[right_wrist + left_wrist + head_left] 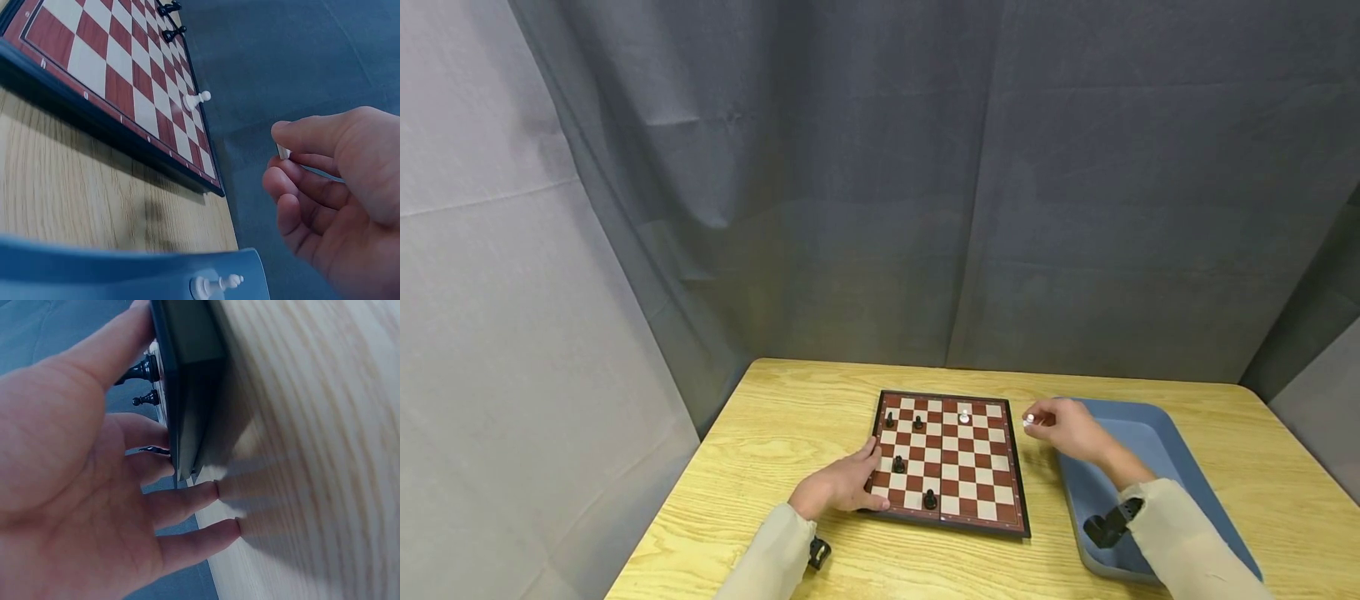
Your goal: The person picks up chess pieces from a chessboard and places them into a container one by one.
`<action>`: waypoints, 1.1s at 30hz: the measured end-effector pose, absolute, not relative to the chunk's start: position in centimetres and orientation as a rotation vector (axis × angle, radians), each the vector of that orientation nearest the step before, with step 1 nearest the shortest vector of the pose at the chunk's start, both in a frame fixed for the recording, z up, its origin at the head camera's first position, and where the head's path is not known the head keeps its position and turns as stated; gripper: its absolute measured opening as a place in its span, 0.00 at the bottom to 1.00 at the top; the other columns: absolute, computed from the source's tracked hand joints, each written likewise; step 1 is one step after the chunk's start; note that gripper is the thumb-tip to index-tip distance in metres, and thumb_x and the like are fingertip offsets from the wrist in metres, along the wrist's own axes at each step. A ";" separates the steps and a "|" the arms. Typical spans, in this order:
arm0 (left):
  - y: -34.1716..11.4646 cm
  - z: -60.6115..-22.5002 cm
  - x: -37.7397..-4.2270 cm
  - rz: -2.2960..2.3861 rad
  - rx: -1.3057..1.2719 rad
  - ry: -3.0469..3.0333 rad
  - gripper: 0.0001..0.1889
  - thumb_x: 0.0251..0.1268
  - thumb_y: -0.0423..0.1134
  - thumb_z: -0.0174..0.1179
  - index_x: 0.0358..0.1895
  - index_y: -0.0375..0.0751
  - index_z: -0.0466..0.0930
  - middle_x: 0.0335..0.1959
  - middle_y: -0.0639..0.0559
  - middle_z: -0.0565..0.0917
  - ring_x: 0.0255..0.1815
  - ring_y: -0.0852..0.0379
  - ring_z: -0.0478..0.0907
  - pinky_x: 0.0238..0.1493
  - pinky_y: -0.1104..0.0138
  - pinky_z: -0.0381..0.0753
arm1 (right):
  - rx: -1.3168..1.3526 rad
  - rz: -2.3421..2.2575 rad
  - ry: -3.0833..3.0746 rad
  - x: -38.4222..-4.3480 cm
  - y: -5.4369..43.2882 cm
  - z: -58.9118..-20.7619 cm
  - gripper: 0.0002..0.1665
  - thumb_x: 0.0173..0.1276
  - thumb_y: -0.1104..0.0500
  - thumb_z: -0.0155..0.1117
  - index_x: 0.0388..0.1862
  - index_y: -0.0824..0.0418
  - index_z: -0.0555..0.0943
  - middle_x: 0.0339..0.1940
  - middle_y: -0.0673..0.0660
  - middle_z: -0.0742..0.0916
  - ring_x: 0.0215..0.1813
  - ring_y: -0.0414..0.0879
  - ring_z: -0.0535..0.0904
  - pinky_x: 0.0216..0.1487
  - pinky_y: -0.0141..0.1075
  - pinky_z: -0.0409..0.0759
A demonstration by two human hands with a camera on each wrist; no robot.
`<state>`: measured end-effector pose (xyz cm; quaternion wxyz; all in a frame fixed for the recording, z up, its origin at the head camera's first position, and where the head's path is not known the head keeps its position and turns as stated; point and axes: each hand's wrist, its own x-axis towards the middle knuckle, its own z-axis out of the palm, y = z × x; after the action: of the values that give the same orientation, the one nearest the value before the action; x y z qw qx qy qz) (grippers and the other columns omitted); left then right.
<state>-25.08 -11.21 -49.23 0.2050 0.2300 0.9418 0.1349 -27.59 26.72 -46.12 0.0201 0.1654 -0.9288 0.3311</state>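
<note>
A magnetic-style folding chessboard [973, 447] with red and white squares lies on the table. My left hand [844, 482] rests along its left side near the front corner, fingers extended. In the left wrist view, the thumb and two fingers touch the board, while the other two fingertips rest on the table. My right hand [1070, 428] is raised between the board and the tray, pinching a small white chess piece [283, 152] between thumb and fingers; its kind is mostly hidden. A white pawn [195, 100] stands on the far right half. Several black chess pieces [898, 465] stand on the left half.
A blue tray [1176, 442] lies to the right, partly under my right forearm. Inside it is another white chess piece [212, 286], seen in the right wrist view. Grey curtains [865, 208] hang behind and beside the wooden table [790, 400].
</note>
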 end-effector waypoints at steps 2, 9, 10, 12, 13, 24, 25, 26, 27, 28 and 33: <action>-11.2 -49.3 -25.1 0.373 0.644 2.628 0.48 0.60 0.60 0.59 0.76 0.40 0.46 0.77 0.46 0.41 0.73 0.46 0.52 0.66 0.56 0.62 | 0.508 1.014 -2.886 -27.5 27.0 -46.1 0.06 0.66 0.58 0.64 0.38 0.60 0.82 0.32 0.50 0.82 0.35 0.44 0.76 0.32 0.38 0.75; -11.4 -49.3 -25.2 0.371 0.652 2.629 0.48 0.61 0.60 0.58 0.76 0.40 0.46 0.77 0.45 0.40 0.73 0.47 0.51 0.67 0.56 0.61 | 0.475 1.038 -2.875 -27.2 28.1 -46.1 0.06 0.66 0.59 0.64 0.37 0.61 0.82 0.30 0.51 0.81 0.32 0.44 0.75 0.29 0.37 0.75; -11.4 -49.3 -25.2 0.371 0.654 2.630 0.48 0.61 0.60 0.58 0.76 0.40 0.46 0.77 0.45 0.40 0.73 0.47 0.51 0.67 0.56 0.61 | 0.471 1.045 -2.874 -27.2 28.3 -46.2 0.06 0.66 0.59 0.64 0.37 0.61 0.81 0.30 0.51 0.81 0.31 0.44 0.75 0.28 0.37 0.75; -11.4 -49.3 -25.2 0.375 0.655 2.630 0.47 0.61 0.59 0.59 0.76 0.40 0.46 0.77 0.45 0.41 0.73 0.47 0.52 0.67 0.56 0.61 | 0.458 1.045 -2.872 -27.2 28.7 -46.4 0.06 0.65 0.59 0.65 0.36 0.61 0.81 0.29 0.51 0.81 0.30 0.43 0.75 0.27 0.37 0.75; -11.4 -49.3 -25.2 0.378 0.653 2.630 0.47 0.61 0.59 0.59 0.76 0.40 0.46 0.77 0.45 0.41 0.73 0.47 0.52 0.67 0.56 0.61 | 0.454 1.041 -2.870 -27.2 29.0 -46.5 0.06 0.65 0.59 0.65 0.36 0.62 0.82 0.29 0.51 0.81 0.30 0.43 0.75 0.27 0.37 0.75; -11.4 -49.2 -25.1 0.388 0.666 2.633 0.47 0.61 0.58 0.59 0.75 0.38 0.46 0.76 0.43 0.41 0.72 0.45 0.54 0.66 0.56 0.62 | 0.370 1.038 -2.905 -26.5 31.2 -47.2 0.10 0.64 0.60 0.65 0.40 0.66 0.82 0.32 0.52 0.83 0.34 0.45 0.77 0.30 0.38 0.75; -11.5 -49.2 -25.1 0.387 0.669 2.635 0.47 0.61 0.58 0.59 0.75 0.37 0.47 0.76 0.43 0.42 0.72 0.45 0.54 0.66 0.56 0.62 | 0.368 1.029 -2.907 -26.4 31.4 -47.2 0.09 0.64 0.60 0.65 0.39 0.66 0.82 0.31 0.52 0.83 0.34 0.45 0.77 0.30 0.38 0.75; -11.5 -49.1 -25.1 0.384 0.670 2.636 0.47 0.61 0.58 0.59 0.75 0.38 0.47 0.76 0.43 0.42 0.72 0.45 0.54 0.66 0.56 0.62 | 0.358 1.017 -2.913 -26.4 31.5 -47.2 0.09 0.64 0.60 0.65 0.39 0.65 0.82 0.31 0.52 0.83 0.34 0.45 0.76 0.30 0.38 0.75; -11.5 -49.1 -25.0 0.382 0.670 2.637 0.47 0.61 0.58 0.60 0.75 0.38 0.47 0.76 0.42 0.42 0.72 0.45 0.54 0.66 0.56 0.62 | 0.359 1.004 -2.915 -26.4 31.7 -47.3 0.09 0.64 0.60 0.65 0.38 0.65 0.82 0.31 0.52 0.83 0.33 0.45 0.76 0.30 0.38 0.75; -11.5 -49.0 -25.0 0.382 0.670 2.637 0.47 0.61 0.58 0.60 0.75 0.38 0.47 0.76 0.42 0.42 0.72 0.44 0.54 0.66 0.56 0.62 | 0.359 0.992 -2.919 -26.4 32.0 -47.4 0.08 0.64 0.60 0.65 0.38 0.65 0.83 0.31 0.51 0.83 0.33 0.45 0.76 0.29 0.38 0.75; -11.5 -49.0 -25.0 0.379 0.669 2.637 0.47 0.61 0.59 0.60 0.75 0.38 0.47 0.76 0.42 0.42 0.71 0.44 0.55 0.66 0.55 0.62 | 0.353 0.942 -2.940 -26.2 32.9 -47.8 0.09 0.64 0.59 0.66 0.38 0.65 0.82 0.31 0.51 0.82 0.32 0.44 0.75 0.29 0.38 0.74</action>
<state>-25.04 -11.48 -48.96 0.1960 0.2389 0.9414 0.1354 -26.20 32.88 -47.84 0.0173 0.1135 -0.9460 0.3031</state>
